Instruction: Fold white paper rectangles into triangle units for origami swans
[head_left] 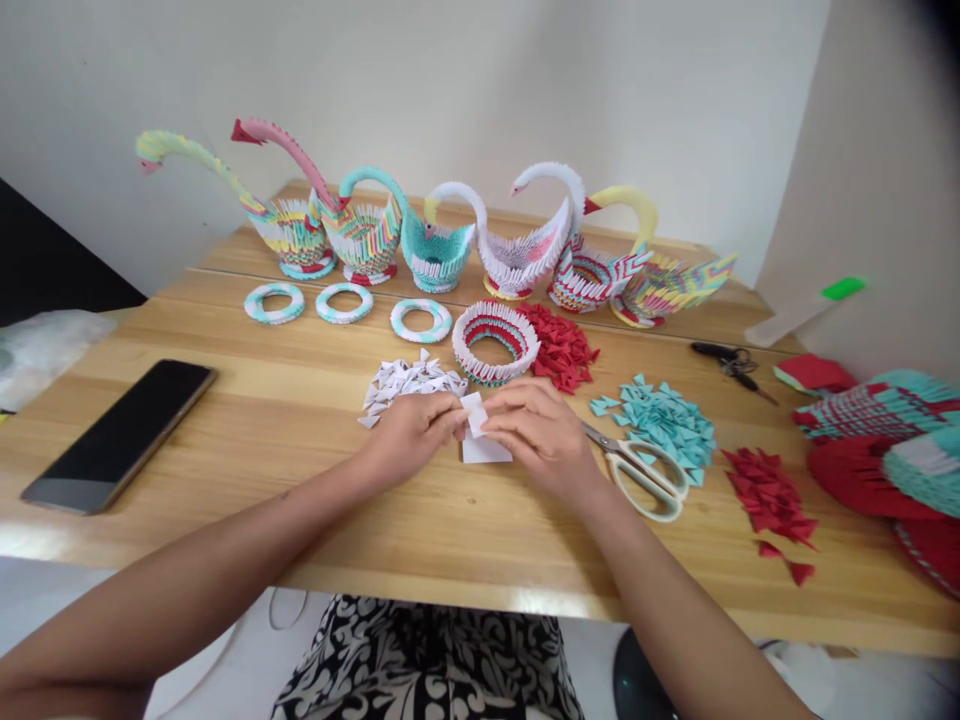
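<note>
Between my two hands is a small piece of white paper, held up over the table. My left hand pinches its left edge, and my right hand has its fingertips on the right edge. Under it lies some flat white paper. Folded white paper triangles are heaped just beyond my left hand. A round basket of folded paper, white-rimmed with red and teal rows, stands behind my hands. Scissors with cream handles rest to the right of my right hand.
Several paper swans line the back. Before them lie three teal-and-white rings. Red pieces, teal pieces and more red pieces are piled rightward. A phone lies left; keys lie right.
</note>
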